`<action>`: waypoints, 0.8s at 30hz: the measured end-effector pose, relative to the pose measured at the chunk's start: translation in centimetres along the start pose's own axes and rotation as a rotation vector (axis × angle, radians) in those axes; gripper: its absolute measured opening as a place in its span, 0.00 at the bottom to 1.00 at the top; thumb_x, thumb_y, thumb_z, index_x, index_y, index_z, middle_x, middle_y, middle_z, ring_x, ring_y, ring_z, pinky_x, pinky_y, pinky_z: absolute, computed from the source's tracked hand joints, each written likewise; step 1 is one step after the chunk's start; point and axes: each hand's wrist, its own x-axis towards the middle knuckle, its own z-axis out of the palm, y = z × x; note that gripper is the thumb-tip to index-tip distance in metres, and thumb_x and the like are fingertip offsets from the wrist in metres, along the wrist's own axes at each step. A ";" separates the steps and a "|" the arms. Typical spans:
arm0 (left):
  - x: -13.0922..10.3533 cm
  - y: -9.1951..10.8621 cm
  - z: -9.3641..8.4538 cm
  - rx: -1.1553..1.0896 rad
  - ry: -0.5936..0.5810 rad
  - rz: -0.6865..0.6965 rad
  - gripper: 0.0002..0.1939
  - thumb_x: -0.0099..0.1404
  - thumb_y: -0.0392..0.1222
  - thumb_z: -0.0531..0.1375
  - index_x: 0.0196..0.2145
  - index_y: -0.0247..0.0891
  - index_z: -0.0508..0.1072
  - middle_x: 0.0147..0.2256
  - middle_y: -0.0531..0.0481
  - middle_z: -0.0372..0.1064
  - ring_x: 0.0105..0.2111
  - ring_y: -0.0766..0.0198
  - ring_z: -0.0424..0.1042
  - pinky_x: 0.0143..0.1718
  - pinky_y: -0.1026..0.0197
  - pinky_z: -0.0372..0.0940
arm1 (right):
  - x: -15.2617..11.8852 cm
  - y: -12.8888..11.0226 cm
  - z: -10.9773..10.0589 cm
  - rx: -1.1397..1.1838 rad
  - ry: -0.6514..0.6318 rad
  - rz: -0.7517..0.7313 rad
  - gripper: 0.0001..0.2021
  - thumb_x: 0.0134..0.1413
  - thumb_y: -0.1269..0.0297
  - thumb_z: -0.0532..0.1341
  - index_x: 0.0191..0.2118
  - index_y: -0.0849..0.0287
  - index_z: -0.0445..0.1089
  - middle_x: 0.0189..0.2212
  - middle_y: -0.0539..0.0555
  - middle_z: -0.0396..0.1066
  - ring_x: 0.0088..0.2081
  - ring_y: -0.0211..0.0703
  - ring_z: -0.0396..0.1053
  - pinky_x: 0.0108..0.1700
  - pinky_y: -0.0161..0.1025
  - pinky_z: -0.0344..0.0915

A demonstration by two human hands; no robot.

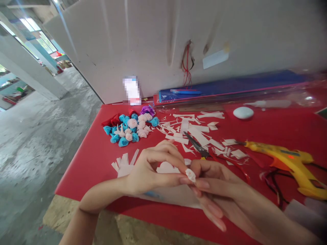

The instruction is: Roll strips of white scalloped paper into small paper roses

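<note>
A small white paper flower (pixel 190 175) is pinched between the thumb and forefinger of my left hand (pixel 158 166). The thumb and fingertips of my right hand (pixel 217 183) press on its right side. White paper pieces (pixel 168 167) lie under and behind my hands. Scissors (pixel 198 144) with red handles rest just beyond my right hand, among cut white paper strips (pixel 200 136). Further back on the left sits a cluster of blue (pixel 123 141), pale pink (pixel 132 123), red and purple paper flowers.
On the right of the red table (pixel 84 153) lies a yellow glue gun (pixel 288 160) with a dark cord. A white egg-shaped object (pixel 243 113), a blurred phone (pixel 132 90) and wrapped blue sheets (pixel 230 85) are along the back, below a pale panel (pixel 153 41).
</note>
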 end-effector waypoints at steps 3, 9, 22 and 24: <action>0.0 0.1 0.1 0.040 0.018 0.025 0.04 0.57 0.39 0.64 0.28 0.36 0.73 0.25 0.53 0.66 0.29 0.68 0.63 0.36 0.60 0.61 | 0.1 0.0 0.1 -0.006 -0.002 -0.015 0.05 0.39 0.68 0.71 0.23 0.59 0.74 0.16 0.46 0.70 0.12 0.28 0.63 0.13 0.25 0.67; 0.0 0.2 0.3 0.071 0.027 0.039 0.06 0.59 0.41 0.63 0.27 0.36 0.71 0.25 0.52 0.65 0.29 0.68 0.64 0.38 0.59 0.61 | 0.0 0.2 0.2 -0.010 0.008 -0.023 0.05 0.39 0.68 0.71 0.23 0.58 0.74 0.17 0.46 0.71 0.12 0.27 0.63 0.14 0.24 0.67; -0.2 0.4 0.3 0.092 0.040 -0.017 0.06 0.56 0.39 0.64 0.31 0.37 0.70 0.30 0.51 0.67 0.33 0.66 0.65 0.39 0.60 0.63 | 0.0 0.2 0.2 -0.017 0.000 -0.035 0.05 0.41 0.67 0.70 0.23 0.59 0.74 0.16 0.46 0.69 0.12 0.27 0.62 0.14 0.24 0.66; -0.2 0.4 0.4 0.108 0.027 -0.021 0.05 0.57 0.38 0.63 0.31 0.37 0.70 0.29 0.51 0.67 0.33 0.66 0.66 0.40 0.59 0.64 | 0.0 0.2 0.4 -0.035 0.020 -0.043 0.07 0.40 0.66 0.70 0.22 0.59 0.73 0.16 0.45 0.69 0.12 0.27 0.62 0.14 0.24 0.65</action>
